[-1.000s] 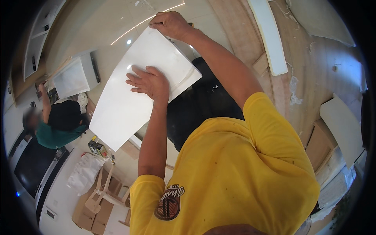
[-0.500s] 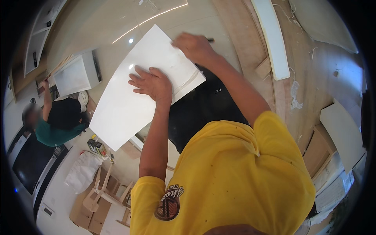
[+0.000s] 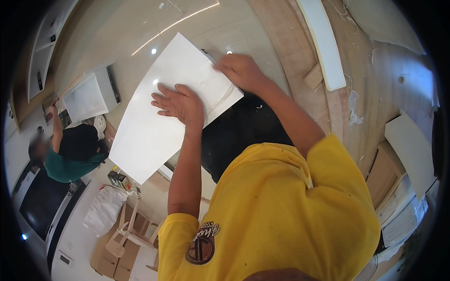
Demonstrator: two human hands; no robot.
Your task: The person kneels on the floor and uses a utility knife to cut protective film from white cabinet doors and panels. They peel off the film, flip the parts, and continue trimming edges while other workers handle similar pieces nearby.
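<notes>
A large white board lies before me across my black-clad lap. My left hand rests flat on the board with its fingers spread. At the board's far right edge is my right hand, its fingers curled and partly blurred. Whatever it may hold is hidden from view. Close to that hand, a small dark piece shows at the edge. A thin pale strip crosses the board near its right corner.
On the left, a co-worker in a green shirt crouches beside a white cabinet box. A wooden stool and a white bag are at lower left. Long panels lie to the right. A cardboard box stands further right.
My right hand has shifted slightly right and toward me along the board's edge. The dark piece that stuck out behind it no longer shows there. My left hand stays flat on the board.
</notes>
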